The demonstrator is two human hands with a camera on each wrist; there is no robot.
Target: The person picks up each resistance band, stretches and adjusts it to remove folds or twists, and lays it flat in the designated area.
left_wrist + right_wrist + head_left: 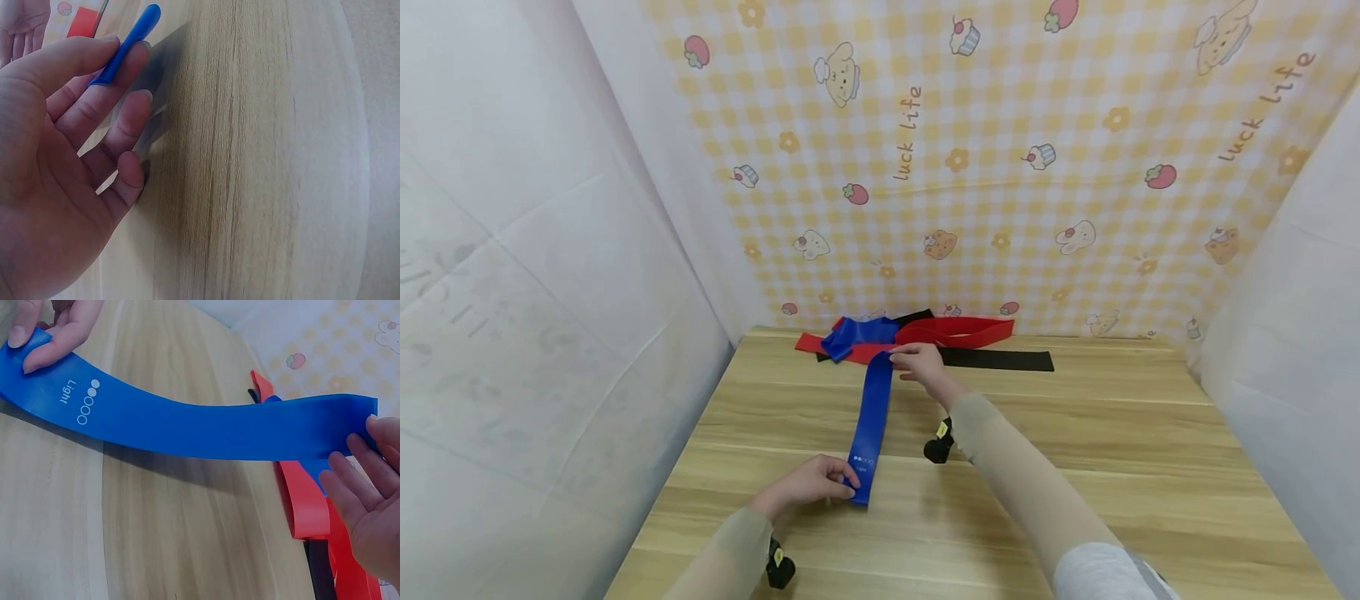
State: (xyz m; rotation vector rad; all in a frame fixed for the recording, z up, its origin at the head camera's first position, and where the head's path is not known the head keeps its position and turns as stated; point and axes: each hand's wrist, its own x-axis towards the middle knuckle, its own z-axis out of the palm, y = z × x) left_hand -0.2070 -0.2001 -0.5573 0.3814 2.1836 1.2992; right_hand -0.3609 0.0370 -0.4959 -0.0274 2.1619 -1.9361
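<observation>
A flat blue resistance band (871, 412), printed "Light" with small circles near one end, stretches lengthwise between my two hands over the table. My left hand (822, 481) pinches its near, printed end between thumb and fingers; the left wrist view shows that end of the band (128, 49) edge-on. At the far end, my right hand (920, 364) pinches the other end by the edge with thumb and fingertips. In the right wrist view the band (206, 432) sags a little and casts a shadow on the wood below.
Behind the right hand, along the back of the table (1075, 450), lie red bands (977, 332), a black band (1000, 358) and another crumpled blue band (861, 332), overlapping in a pile. A patterned curtain (955, 200) hangs behind; white cloth (550, 250) flanks the left side.
</observation>
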